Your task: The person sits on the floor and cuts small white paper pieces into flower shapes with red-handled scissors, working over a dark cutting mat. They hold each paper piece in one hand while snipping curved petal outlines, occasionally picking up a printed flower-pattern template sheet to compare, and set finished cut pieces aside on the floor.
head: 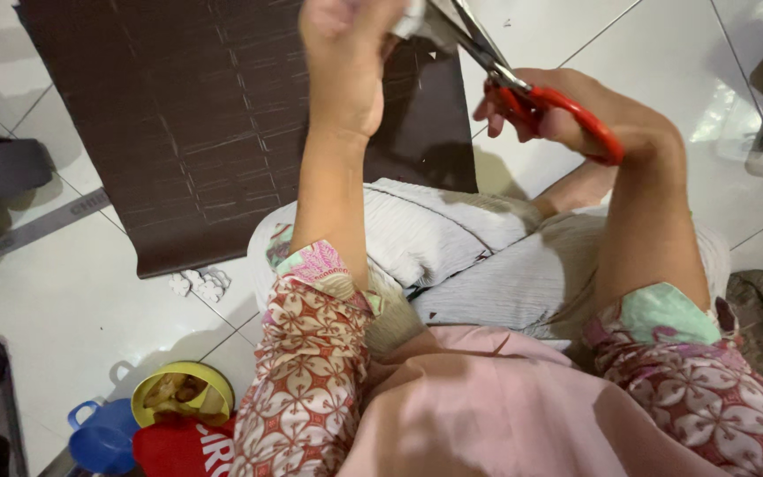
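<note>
So the person is sitting on the white tiled floor [72,300] with legs tucked under a pale striped skirt [487,256], arms in patterned batik sleeves raised out in front. The right hand [576,110] has its fingers hooked through the red handles of a pair of scissors [523,93], closed tight around them, blades pointing up and left toward the top edge. The left hand [346,53] is bunched shut, pinching a small pale scrap [412,19] right where the blades meet it; it's half out of view, so I can't tell what it is. Under the hands a big dark brown brick-pattern sheet [187,124] lies flat on the floor. Down by the left knee there's a yellow bowl [183,393], a blue cup [103,437] and something red [178,446], plus a little white crumpled bit [200,283] at the sheet's edge.
</note>
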Tool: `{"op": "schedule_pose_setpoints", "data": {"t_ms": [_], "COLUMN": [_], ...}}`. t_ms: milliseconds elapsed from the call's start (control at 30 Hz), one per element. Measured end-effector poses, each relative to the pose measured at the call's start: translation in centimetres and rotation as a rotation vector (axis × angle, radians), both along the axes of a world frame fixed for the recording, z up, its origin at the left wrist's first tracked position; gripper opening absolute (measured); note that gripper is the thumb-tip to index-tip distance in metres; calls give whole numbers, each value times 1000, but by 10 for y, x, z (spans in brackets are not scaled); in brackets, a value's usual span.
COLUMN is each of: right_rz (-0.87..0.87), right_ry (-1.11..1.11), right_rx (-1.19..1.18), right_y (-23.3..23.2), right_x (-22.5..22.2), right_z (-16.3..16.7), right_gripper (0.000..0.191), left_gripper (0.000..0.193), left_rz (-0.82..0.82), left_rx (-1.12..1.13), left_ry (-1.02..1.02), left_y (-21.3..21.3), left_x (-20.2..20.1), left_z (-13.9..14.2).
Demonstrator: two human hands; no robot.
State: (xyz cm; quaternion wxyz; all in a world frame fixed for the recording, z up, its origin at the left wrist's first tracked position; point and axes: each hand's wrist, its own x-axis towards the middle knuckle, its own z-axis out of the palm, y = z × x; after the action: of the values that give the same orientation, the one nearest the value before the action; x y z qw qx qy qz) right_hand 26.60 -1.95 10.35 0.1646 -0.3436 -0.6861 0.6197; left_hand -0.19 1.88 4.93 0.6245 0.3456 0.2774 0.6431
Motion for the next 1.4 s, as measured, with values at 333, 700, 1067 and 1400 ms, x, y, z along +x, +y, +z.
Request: {"op": "schedule_pose_setpoints", "data": {"t_ms": [333,700,1067,1400], "right_rz": [-586,-702,-608,-559], "right_ry": [465,553,339,240], "right_rx": [-119,20,4,64], "right_y": [3,-4,-8,-7], "right_x": [0,-13,-10,-14], "right_z": [-17,-13,6,5], "right_gripper": [21,12,22,47], "left_gripper": [35,42,62,45], "left_rz": [-52,-268,-501,142], "left_rx": [-170,-185,-293,-183], "left_ry": [-253,-228,-106,291], "left_y": [-11,-32,-35,-21], "left_x": [27,56,49,43], "left_z": [6,2,-3,-10]}}
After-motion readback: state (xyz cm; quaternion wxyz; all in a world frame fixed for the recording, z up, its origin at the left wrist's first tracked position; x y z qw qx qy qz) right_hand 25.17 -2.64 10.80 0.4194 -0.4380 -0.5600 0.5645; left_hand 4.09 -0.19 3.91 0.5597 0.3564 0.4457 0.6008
